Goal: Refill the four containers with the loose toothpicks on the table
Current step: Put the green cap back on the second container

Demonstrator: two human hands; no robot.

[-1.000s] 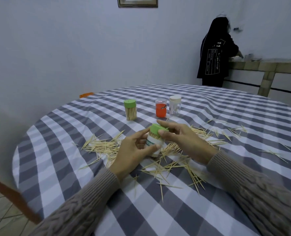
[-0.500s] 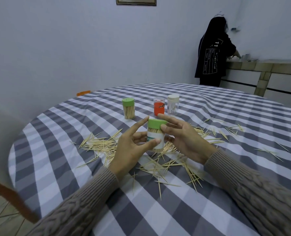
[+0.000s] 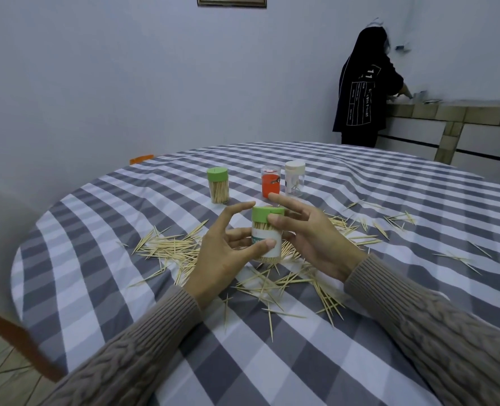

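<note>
A green-lidded container (image 3: 267,234) full of toothpicks stands upright between my hands, above the scattered toothpicks (image 3: 172,247). My left hand (image 3: 225,253) grips its white label, thumb in front and fingers behind. My right hand (image 3: 310,235) holds its green lid with thumb and fingers. Further back stand a second green-lidded container (image 3: 218,186) with toothpicks, an orange container (image 3: 270,186) and a white-lidded clear container (image 3: 294,178) holding very few toothpicks. More loose toothpicks (image 3: 295,288) lie under and right of my hands.
The round table (image 3: 102,276) has a grey and white checked cloth. A person in black (image 3: 363,89) stands at a counter at the back right. A wooden chair part (image 3: 14,341) sits at the lower left, and an orange chair back (image 3: 141,158) at the far edge.
The container went from tilted to upright between my hands and rose slightly. My left index finger lifted off it and now points outward.
</note>
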